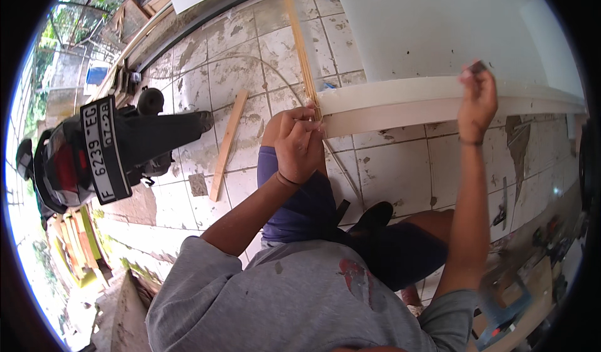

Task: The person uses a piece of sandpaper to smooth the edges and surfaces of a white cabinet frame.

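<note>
A workshop, seemingly open-sided — loose plank, piled boards, stained floor tiles, motorbike.

Two hands, two wristbands and one motorcycle show.

Below me: white tiled floor, smeared and spotted with brown dirt. On it, to my left: 1 pale wooden strip, 1 thin curving cord. To my right: 1 slim grey tool, details unclear.

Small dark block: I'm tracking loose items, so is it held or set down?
Held: the bare right hand pinches the small dark block, whose end juts out.
</note>
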`<state>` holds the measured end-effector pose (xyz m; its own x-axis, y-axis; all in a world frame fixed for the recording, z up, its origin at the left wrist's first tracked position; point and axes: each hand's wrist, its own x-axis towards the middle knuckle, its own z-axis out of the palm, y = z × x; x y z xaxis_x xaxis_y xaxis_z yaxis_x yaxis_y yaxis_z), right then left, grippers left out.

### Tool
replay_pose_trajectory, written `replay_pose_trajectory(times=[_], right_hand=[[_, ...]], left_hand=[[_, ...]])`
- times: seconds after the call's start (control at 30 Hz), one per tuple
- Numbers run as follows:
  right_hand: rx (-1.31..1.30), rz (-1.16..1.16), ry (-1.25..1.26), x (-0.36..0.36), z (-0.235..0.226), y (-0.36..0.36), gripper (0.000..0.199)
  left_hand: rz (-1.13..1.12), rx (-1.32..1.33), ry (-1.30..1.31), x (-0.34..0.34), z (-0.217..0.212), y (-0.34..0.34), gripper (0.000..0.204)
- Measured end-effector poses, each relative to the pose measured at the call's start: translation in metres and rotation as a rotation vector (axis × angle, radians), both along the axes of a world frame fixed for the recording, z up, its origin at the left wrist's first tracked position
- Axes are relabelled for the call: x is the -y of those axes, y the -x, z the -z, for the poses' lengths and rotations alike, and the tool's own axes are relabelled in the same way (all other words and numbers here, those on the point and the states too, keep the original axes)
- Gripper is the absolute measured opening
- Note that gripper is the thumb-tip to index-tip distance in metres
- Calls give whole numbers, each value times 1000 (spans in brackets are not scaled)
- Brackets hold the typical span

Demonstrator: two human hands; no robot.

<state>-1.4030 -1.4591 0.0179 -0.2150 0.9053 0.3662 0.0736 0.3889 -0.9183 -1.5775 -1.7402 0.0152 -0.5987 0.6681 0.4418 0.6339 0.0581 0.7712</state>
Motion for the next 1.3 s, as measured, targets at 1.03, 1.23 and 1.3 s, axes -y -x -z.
replay_pose_trajectory(times=[1.03,1.23,1.3], right_hand=[[408,-936,-456,117,-25,101,7],[473,-927,-314,113,-28,97,9],[489,-913,-183,107,-23,96,9]], left_hand=[[-336,331,-414,-33,32,-57,4],[-364,267,-389,-36,36,-59,5],[-375,249,-380,-37,35,-59,7]])
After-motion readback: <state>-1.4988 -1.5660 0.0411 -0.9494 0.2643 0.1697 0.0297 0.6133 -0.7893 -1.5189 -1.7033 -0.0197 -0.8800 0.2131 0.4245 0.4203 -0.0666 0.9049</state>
